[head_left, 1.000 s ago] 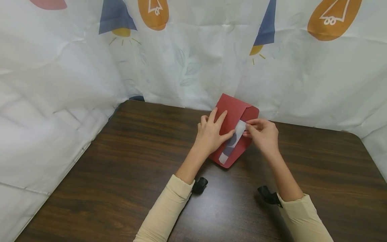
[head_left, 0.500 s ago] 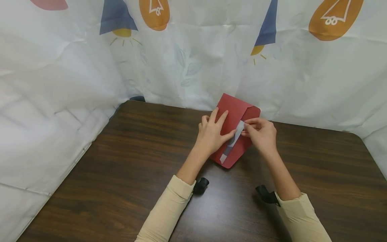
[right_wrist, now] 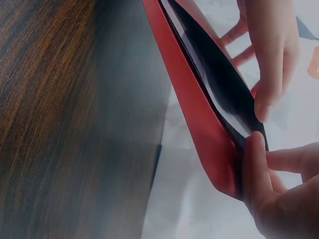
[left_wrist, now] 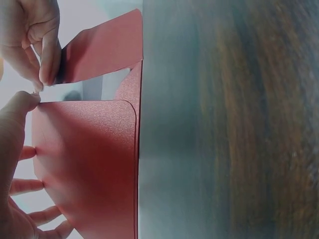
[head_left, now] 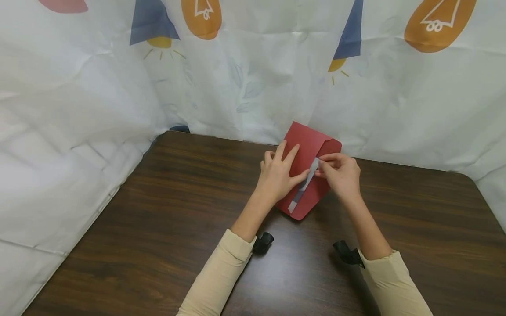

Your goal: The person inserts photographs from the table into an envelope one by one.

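Since the earlier frames, less of the white card (head_left: 302, 189) shows beyond the red envelope (head_left: 306, 145), now a thin strip between the two hands. The right hand (head_left: 340, 173) pinches the card's upper end between thumb and curled fingertips, just beside the left thumb. The left hand (head_left: 276, 173) lies with straight, spread fingers flat on the envelope's flap, pressing it. Under both hands the envelope rests on the dark wooden table (head_left: 158, 228).
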The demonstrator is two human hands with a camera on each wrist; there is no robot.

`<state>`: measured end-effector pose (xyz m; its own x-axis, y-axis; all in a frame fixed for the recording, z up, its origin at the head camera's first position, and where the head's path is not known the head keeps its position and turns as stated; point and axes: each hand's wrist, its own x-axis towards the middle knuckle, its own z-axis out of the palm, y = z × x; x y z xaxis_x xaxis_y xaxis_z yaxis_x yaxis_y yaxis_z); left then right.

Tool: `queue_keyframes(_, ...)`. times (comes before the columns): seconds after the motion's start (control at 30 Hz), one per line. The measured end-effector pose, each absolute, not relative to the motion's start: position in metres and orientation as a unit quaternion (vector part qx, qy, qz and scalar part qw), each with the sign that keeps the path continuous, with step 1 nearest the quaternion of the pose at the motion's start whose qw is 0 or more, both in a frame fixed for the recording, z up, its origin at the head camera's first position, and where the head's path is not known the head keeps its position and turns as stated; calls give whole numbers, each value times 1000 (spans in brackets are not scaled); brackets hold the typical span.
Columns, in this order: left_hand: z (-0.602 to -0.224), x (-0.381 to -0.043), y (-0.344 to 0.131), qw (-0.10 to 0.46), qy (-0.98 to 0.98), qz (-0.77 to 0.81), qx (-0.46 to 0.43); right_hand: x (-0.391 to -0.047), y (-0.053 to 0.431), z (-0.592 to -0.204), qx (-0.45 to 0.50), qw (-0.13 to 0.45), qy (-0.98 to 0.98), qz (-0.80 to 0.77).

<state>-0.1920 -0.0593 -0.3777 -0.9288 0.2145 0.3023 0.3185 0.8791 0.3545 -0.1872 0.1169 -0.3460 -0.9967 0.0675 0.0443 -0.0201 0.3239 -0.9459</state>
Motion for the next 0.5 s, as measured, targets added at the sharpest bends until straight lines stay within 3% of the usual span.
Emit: queue_keyframes(0.5,-376,-190,-57,133,-956,-213,-149,-189,116,-344,-26,35,-810,584)
